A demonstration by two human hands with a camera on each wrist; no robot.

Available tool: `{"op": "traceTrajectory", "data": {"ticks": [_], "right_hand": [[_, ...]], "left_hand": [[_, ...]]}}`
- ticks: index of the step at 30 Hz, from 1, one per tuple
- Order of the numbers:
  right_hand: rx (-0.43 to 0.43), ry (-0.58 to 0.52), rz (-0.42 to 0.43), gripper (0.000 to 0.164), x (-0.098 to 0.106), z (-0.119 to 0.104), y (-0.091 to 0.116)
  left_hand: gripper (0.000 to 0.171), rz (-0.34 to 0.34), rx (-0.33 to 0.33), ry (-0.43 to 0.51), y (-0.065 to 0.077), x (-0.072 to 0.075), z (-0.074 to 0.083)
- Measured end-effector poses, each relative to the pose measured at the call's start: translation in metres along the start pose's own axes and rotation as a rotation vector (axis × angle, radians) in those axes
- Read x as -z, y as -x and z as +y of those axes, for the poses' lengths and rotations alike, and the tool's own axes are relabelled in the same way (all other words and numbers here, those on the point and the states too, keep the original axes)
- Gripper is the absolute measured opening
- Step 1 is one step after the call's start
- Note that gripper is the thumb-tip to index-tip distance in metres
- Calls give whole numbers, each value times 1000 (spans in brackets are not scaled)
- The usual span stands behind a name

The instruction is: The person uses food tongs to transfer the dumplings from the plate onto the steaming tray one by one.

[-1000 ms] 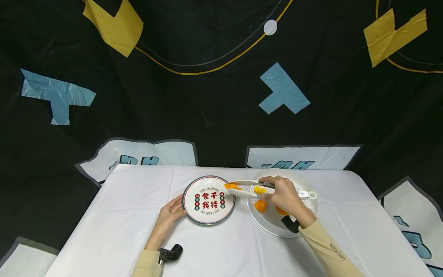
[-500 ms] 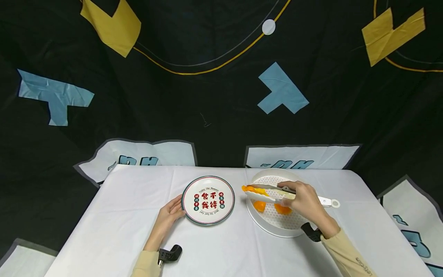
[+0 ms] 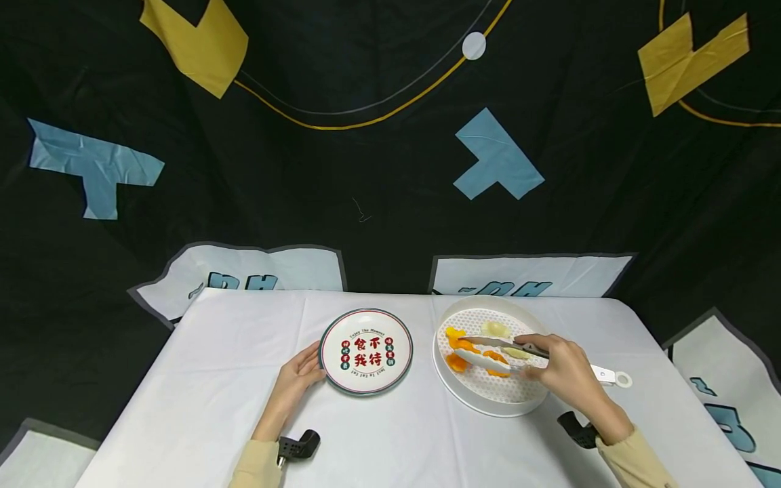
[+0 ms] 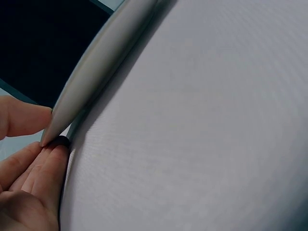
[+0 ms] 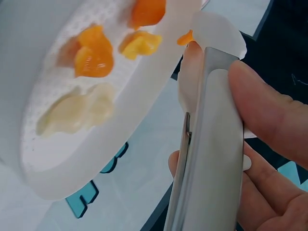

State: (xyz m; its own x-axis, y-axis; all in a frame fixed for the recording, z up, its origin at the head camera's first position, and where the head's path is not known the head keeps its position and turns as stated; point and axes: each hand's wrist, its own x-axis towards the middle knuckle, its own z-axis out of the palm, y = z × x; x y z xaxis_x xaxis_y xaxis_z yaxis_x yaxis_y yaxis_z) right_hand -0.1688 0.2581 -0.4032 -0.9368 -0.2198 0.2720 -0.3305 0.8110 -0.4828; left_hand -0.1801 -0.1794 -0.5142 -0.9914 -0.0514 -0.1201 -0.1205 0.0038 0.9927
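My left hand point(image 3: 295, 378) pinches the near left rim of a round white plate point(image 3: 366, 381) with red lettering and a green edge. In the left wrist view the thumb point(image 4: 24, 118) lies on the plate's rim and the fingers are underneath. My right hand point(image 3: 572, 379) holds a pair of tongs point(image 5: 219, 139) with white tips, over a round white perforated tray point(image 3: 518, 393). An orange piece point(image 3: 465, 345) shows between the tong tips, mostly hidden in the right wrist view. On the tray lie orange pieces point(image 5: 94, 53), a yellow piece point(image 5: 140, 44) and pale translucent pieces point(image 5: 77, 109).
Plate and tray stand side by side on a white tablecloth point(image 3: 201, 393), with a gap of cloth between them. A black curtain point(image 3: 378, 190) with blue and yellow shapes hangs behind the table's far edge.
My right hand has drawn the tongs with the orange piece rightward, from the plate's right edge to over the tray, and lowered them. The left hand and the plate stay put.
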Motion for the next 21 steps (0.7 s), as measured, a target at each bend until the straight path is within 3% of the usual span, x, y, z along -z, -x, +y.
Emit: {"op": "traceTrajectory", "data": {"ticks": [12, 21], "right_hand": [[-51, 42, -50, 48, 9, 12, 26], [-59, 61, -87, 49, 13, 20, 34]], "left_hand": [[64, 6, 5, 4, -1, 0, 0], [64, 13, 6, 0, 1, -1, 0]]}}
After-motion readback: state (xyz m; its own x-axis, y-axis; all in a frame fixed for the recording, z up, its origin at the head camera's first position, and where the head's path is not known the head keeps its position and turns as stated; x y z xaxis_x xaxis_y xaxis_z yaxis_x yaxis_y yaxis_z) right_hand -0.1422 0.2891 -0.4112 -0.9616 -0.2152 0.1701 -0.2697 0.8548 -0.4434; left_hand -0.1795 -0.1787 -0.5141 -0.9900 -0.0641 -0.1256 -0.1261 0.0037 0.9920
